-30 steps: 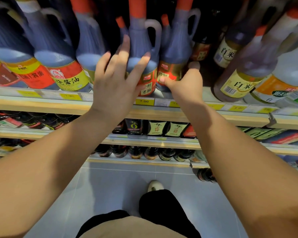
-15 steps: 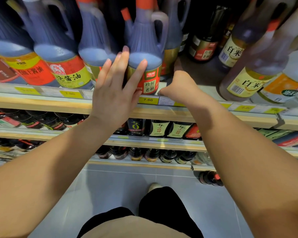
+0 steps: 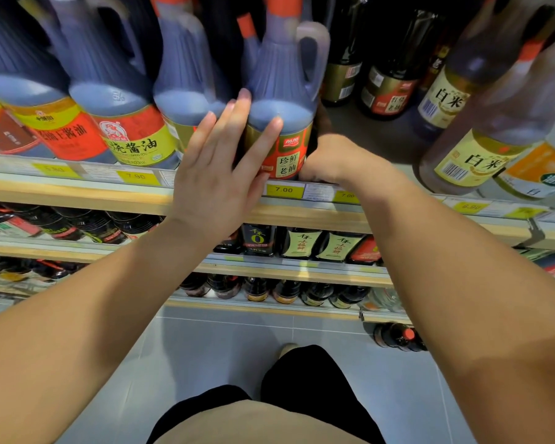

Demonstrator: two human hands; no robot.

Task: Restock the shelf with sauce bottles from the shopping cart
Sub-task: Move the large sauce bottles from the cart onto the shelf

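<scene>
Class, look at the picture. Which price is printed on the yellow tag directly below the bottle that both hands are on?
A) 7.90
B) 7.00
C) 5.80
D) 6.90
B: the yellow tag right under the red-labelled bottle reads 7.00. The left hand lies on that bottle with straight, spread fingers, and the right hand sits against its right side.

The person wears a tan top [image 3: 237, 424], black trousers [image 3: 305, 376] and a pale shoe [image 3: 287, 347], forearms [image 3: 93, 302] bare.

Pale grey tiled floor [image 3: 205, 363] lies below tiered, wood-edged shelves [image 3: 77, 195].
</scene>
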